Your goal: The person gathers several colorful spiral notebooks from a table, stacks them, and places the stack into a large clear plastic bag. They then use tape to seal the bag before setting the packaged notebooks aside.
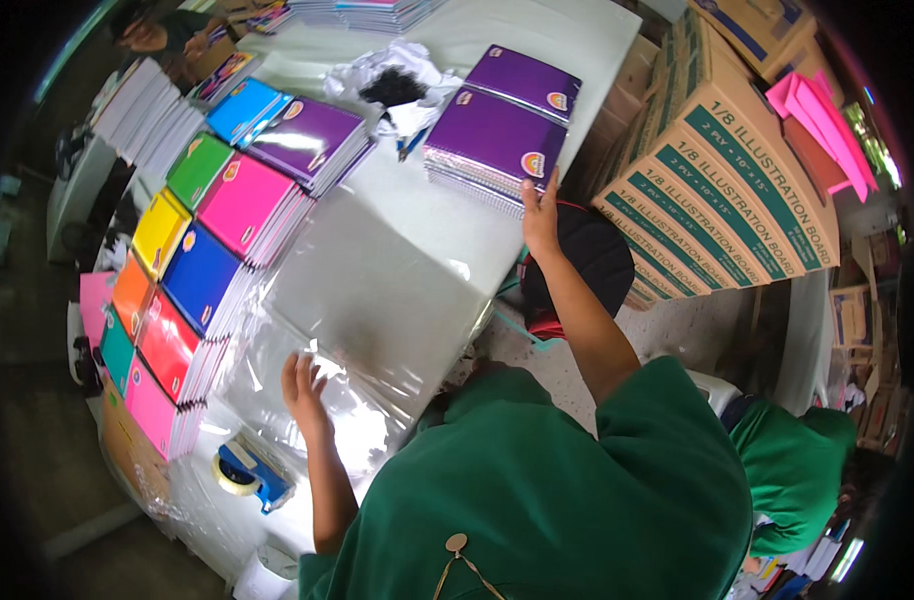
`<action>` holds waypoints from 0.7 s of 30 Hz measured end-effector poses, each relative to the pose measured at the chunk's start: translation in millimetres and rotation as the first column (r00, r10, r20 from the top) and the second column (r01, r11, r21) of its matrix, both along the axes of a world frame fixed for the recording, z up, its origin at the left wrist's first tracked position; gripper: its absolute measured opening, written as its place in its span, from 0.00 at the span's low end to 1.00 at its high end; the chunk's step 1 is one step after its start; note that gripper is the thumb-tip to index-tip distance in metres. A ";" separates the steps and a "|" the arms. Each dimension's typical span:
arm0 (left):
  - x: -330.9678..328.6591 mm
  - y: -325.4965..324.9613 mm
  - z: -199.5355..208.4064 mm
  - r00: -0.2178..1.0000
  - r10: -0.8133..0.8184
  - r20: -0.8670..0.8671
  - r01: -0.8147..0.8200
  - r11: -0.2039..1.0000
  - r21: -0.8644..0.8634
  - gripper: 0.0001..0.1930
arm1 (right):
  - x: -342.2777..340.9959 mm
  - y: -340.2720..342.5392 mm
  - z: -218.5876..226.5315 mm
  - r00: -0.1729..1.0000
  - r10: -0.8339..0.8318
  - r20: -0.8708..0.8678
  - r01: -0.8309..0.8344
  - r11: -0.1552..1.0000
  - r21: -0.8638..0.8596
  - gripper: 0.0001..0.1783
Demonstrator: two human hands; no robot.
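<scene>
Two stacks of purple spiral notebooks (497, 128) stand end to end at the table's far right edge. My right hand (540, 212) is at the near corner of the closer stack, one digit on the top cover and another along its side. The lower fingers are partly hidden. My left hand (303, 388) is over clear plastic sheets (362, 290) spread across the middle of the table, its fingers loosely apart and holding nothing. A blue tape dispenser (254, 474) with a roll of tape lies beyond it to the left.
Stacked notebooks in several colours, including a pink stack (245, 203), line the left side. Crumpled white paper (392, 85) with something black on it lies at the back. Cardboard boxes (722, 170) and a black bag (582, 262) stand right. Another person in green (792, 465) is behind me.
</scene>
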State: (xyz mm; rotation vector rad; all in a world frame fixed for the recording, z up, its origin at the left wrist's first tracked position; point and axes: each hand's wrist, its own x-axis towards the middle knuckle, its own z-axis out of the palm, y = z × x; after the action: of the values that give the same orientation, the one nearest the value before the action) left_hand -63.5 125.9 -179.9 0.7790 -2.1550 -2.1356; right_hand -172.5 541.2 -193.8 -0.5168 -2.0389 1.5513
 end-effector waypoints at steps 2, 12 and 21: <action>45.7 -32.0 -1.2 0.989 0.136 0.055 -0.136 0.991 -0.004 0.25 | -8.4 3.0 -19.4 0.996 -0.056 -0.075 0.057 0.998 0.017 0.44; 159.0 -43.7 -38.7 0.977 0.142 0.161 0.093 0.394 -0.914 0.35 | 66.6 -125.5 -8.7 0.693 0.516 0.503 -0.712 0.379 0.591 0.40; 166.6 -38.0 -46.4 0.894 0.253 0.369 0.254 0.392 -0.884 0.37 | 74.6 -134.9 -37.8 0.686 0.410 0.601 -0.714 0.223 0.663 0.40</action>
State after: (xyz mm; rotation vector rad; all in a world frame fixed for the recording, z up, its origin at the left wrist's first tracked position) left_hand 103.1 87.9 -226.3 1.1239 -2.9509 -0.3505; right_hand -97.9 406.2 -231.5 0.5581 -3.1203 0.4049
